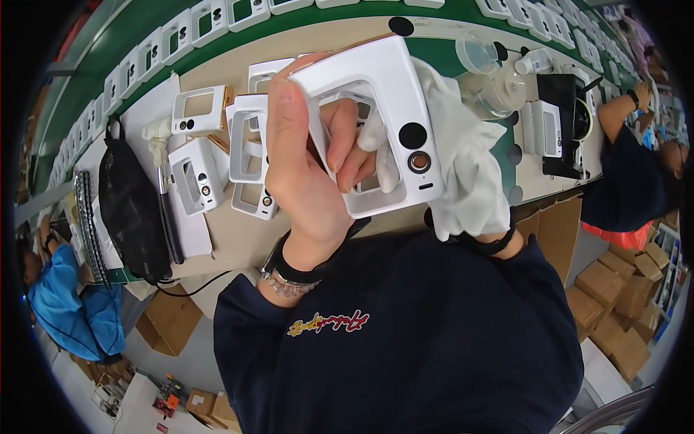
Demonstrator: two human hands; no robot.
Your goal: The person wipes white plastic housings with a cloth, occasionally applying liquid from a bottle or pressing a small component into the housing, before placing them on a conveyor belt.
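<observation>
A white plastic housing (396, 83) with a large rectangular window is held up in front of me, tilted. It carries a black round spot, a copper-coloured button and a small slot on its lower right side. My left hand (307, 163) is closed around its left side, thumb on the outer face and fingers curled into the window. My right hand (463, 155), covered by loose white glove-like fabric, is behind the housing's right side. White-covered fingertips show through the window, against the inner rim; the rest of that hand is hidden.
Several similar housings (194, 177) lie on the table at left, beside a black mesh pouch (131, 206). Clear plastic containers (499, 92) and a black stand (562, 123) are at right. Rows of housings line the green conveyor (289, 20) beyond. Co-workers sit at both sides.
</observation>
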